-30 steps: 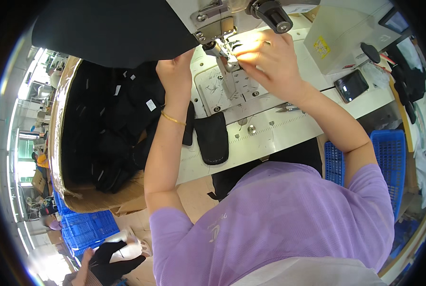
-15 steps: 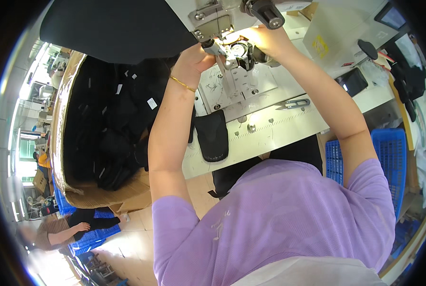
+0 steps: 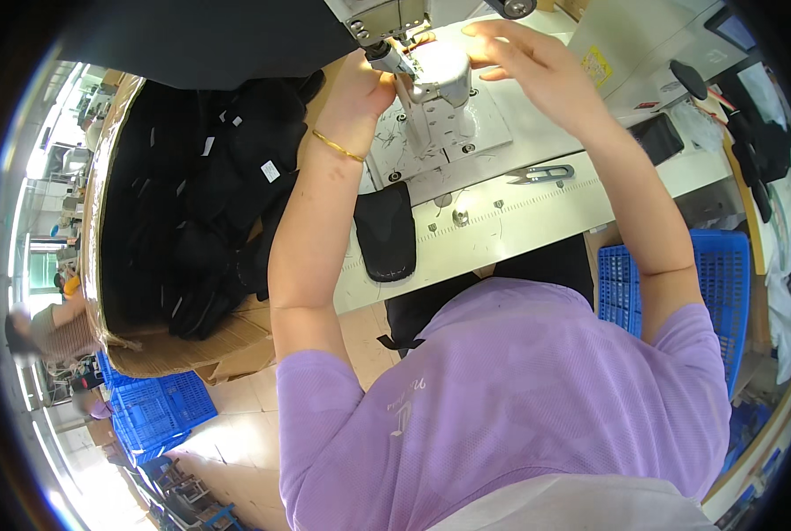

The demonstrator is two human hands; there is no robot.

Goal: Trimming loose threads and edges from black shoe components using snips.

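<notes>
At the top, a white sewing machine (image 3: 391, 19) stands with its lit needle area above a narrow post. My left hand (image 3: 358, 87) is at the left side of this post, below the machine head. Its fingertips are mostly hidden behind the machine parts, so its grip is not visible. Fingers apart, my right hand (image 3: 537, 71) hovers just right of the post's bright rounded white cover (image 3: 446, 66) and holds nothing. A black padded fabric piece (image 3: 386, 232) with stitching along its near end lies on the table nearer to me.
Thread snips (image 3: 541, 174) and a small metal disc (image 3: 460, 217) lie on the machine table (image 3: 493, 234). A cardboard box (image 3: 183, 354) full of black fabric pieces (image 3: 227, 195) stands left. Blue baskets (image 3: 718, 301) are at right, with a dark phone (image 3: 656, 140) above them.
My right hand has come away from the post to the right and its fingers have spread. The white cover now sits over the formerly exposed round metal mechanism. My left hand stays near the post.
</notes>
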